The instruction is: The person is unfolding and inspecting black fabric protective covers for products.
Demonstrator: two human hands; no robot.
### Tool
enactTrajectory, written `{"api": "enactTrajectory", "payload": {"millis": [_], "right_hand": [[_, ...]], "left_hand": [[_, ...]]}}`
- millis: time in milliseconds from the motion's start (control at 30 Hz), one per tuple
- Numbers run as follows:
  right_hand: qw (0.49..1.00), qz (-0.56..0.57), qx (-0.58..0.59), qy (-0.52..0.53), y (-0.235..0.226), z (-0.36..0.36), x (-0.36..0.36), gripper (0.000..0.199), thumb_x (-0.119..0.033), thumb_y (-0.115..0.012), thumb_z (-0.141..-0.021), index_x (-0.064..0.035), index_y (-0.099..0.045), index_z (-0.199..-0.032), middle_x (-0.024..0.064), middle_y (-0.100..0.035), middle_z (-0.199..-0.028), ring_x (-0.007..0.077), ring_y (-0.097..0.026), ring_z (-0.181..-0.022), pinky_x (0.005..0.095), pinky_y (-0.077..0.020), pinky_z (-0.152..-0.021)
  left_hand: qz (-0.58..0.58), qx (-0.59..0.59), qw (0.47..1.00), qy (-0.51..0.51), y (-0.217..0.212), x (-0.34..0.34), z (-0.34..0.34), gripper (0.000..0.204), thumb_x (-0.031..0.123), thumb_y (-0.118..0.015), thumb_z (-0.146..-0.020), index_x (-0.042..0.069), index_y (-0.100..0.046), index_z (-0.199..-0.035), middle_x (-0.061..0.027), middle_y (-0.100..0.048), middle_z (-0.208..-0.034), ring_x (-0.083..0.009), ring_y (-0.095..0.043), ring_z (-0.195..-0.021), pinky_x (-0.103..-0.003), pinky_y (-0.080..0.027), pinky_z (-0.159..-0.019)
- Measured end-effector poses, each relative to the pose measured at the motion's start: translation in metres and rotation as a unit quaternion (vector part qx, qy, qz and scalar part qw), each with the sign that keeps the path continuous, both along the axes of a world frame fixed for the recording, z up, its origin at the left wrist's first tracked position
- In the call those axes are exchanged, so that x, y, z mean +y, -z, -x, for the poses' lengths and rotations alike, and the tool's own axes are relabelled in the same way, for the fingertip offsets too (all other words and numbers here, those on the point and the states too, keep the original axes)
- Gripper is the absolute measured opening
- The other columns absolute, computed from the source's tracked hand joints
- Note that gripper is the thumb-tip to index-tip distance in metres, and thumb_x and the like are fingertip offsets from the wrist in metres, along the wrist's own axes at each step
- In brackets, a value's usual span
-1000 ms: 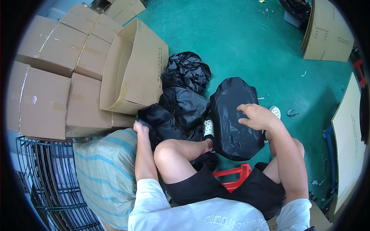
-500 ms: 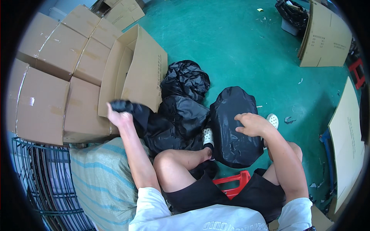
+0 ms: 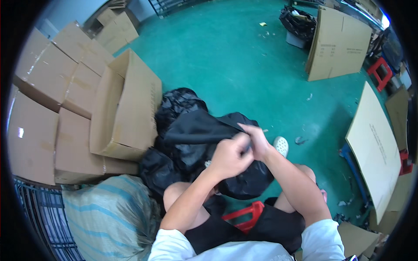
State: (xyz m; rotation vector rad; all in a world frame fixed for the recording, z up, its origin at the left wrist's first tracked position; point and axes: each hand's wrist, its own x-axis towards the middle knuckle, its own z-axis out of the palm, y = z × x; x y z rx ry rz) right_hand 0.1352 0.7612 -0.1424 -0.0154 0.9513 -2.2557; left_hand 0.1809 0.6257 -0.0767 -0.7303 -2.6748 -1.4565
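Observation:
My left hand (image 3: 230, 158) and my right hand (image 3: 257, 141) are close together in front of me, over a pile of black goods. A limp, shiny black piece of sheet material (image 3: 191, 127) stretches leftward from them, its edge gathered between both hands. My left fingers are curled round it, slightly blurred. The right hand pinches the same edge, partly hidden behind the left. Under my hands sits a rounded black bundle (image 3: 249, 185), largely covered by the sheet and my arms. More crumpled black bundles (image 3: 180, 102) lie to its left. What exactly the black piece is, I cannot tell.
An open carton (image 3: 137, 104) and stacked closed cartons (image 3: 32, 135) stand at left. Near me is a striped woven sack (image 3: 109, 213). A red stool (image 3: 246, 217) shows between my legs. At right are cardboard sheets (image 3: 374, 148) and a black-lined bin (image 3: 298, 35).
My left hand has come from beside the open carton to the middle, drawing the black piece across the bundle. My right hand has left the bundle's top to meet it. The view has shifted right.

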Motion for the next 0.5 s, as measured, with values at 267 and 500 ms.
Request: {"api": "enactTrajectory", "payload": {"millis": [267,500], "right_hand": [[0.994,-0.024,0.072,0.077,-0.003,0.028,0.031,0.034,-0.014,-0.062,-0.094,-0.0015,-0.055,-0.125,0.0135,-0.068,-0.111,0.0198,-0.068,-0.092,0.0346,-0.0557,-0.088],[0.976,-0.052,0.079,0.197,0.013,0.048,0.053,0.018,-0.014,-0.054,-0.100,-0.0023,-0.058,-0.114,0.0055,-0.066,-0.099,0.0130,-0.065,-0.088,0.0281,-0.0543,-0.081]], "left_hand": [[0.252,0.083,0.952,0.154,0.005,0.049,-0.009,0.019,0.026,-0.066,-0.086,0.008,-0.059,-0.083,-0.0111,-0.063,-0.060,-0.0293,-0.065,-0.054,-0.040,-0.050,-0.049],[-0.184,-0.027,0.983,-0.008,-0.009,0.014,0.039,0.016,0.012,-0.065,-0.093,0.002,-0.064,-0.080,-0.0043,-0.065,-0.073,-0.0092,-0.061,-0.062,-0.025,-0.046,-0.057]]}}
